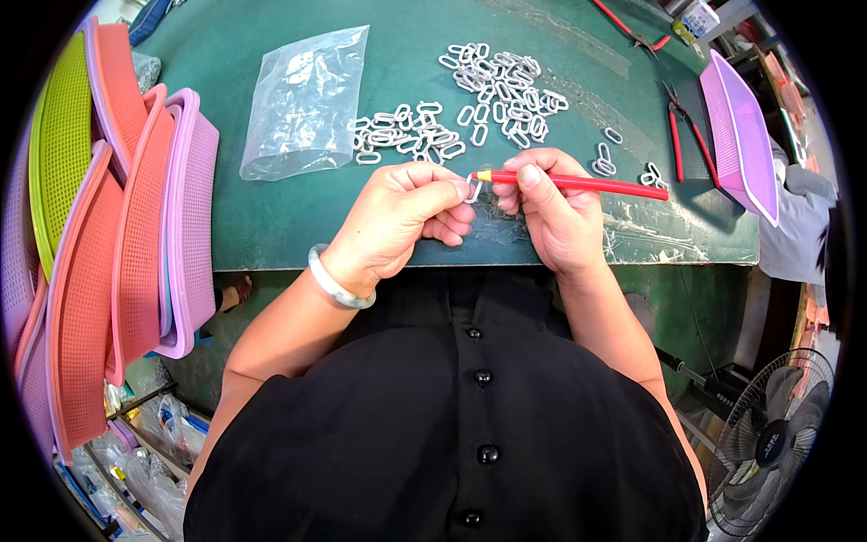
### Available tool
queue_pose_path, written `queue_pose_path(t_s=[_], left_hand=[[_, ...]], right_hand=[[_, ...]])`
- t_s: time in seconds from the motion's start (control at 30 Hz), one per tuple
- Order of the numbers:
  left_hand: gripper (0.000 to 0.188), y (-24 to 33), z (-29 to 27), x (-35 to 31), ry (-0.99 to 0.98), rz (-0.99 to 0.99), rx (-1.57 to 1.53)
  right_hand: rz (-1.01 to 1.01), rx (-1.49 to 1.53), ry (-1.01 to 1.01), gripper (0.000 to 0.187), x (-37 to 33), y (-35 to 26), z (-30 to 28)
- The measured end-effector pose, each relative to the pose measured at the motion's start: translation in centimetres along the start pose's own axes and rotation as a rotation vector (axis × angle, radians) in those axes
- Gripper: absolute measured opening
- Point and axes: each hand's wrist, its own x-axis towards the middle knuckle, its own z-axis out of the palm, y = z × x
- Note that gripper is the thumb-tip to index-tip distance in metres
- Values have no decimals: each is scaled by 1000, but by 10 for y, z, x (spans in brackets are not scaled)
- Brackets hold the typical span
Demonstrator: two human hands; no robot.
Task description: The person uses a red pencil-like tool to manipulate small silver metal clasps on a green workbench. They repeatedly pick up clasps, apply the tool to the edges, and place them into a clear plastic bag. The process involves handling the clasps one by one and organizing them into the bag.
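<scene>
My left hand [408, 210] pinches a small pale oval link [474, 190] between thumb and fingers at the table's near edge. In my right hand [558, 206] is a slim red pencil-like stick [607, 186] with a yellow band near its tip. That tip meets the upper end of the link, and the long end points right. Just beyond my left hand lies a loose pile of whitish oval links [411, 131]. A second, larger pile of links [506, 86] spreads farther back, past my right hand.
A clear plastic bag [302, 104] lies left of the piles. Red-handled pliers [691, 140] and a purple basket [741, 135] are at the right; more pliers [643, 41] lie farther back. Stacked baskets [135, 226] crowd the left side. A fan [772, 443] stands at lower right.
</scene>
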Motion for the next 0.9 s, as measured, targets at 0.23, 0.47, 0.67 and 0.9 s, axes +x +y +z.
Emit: queue_pose_path(t_s=[0.23, 0.47, 0.67, 0.9], left_hand=[[9, 1, 2, -1, 21, -1, -1], [9, 3, 2, -1, 22, 5, -1], [10, 4, 1, -2, 16, 11, -18], [11, 3, -1, -1, 3, 30, -33]], right_hand=[[-22, 21, 41, 19, 1, 1, 1], [-7, 86, 34, 19, 2, -1, -1], [-3, 94, 23, 18, 2, 0, -3], [-1, 113, 20, 18, 2, 0, -4]])
